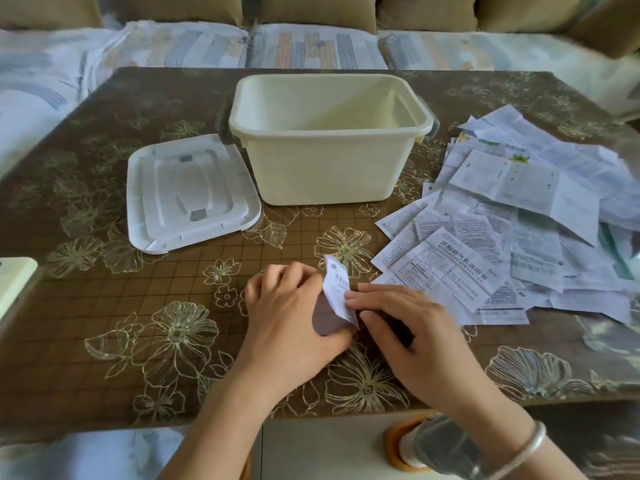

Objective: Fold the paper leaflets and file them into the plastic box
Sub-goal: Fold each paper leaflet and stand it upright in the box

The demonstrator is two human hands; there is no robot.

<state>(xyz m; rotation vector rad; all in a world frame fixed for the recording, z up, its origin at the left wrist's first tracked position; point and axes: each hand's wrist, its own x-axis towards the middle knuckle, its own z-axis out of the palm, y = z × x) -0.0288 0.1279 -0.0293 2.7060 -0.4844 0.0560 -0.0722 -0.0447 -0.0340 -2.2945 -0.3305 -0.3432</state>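
**A:** Starting at the left, why is the lid [192, 194] lying flat on the counter [86, 341] there?

**B:** I read it as parked out of the way. It lies just beside the cream plastic box [329, 140], one corner touching or nearly touching the box wall, so the box mouth stands open for filing. From my view the inside looks bare; I judge nothing has gone in yet.

**A:** And the hands, nearer the front edge?

**B:** My left hand [294, 313] rests on the counter with its fingers [277, 275] curled over a small leaflet [337, 296], pinning the lower part down. The upper flap stands up, tilted, between the two hands. My right hand [408, 327] lies just beside it, its fingers [360, 297] stretched nearly flat against the flap's edge. I'd say one hand anchors while the other presses the fold. Whether the right thumb also pinches the paper from below, I cannot tell; it is hidden.

**A:** There's a bracelet [519, 452] on that wrist?

**B:** Yes, a silver one, clear of the work.

**A:** And on the right?

**B:** The pile of unfolded leaflets [519, 220], spread loose and overlapping beside the box, within the right hand's reach. Most of the job is still ahead.
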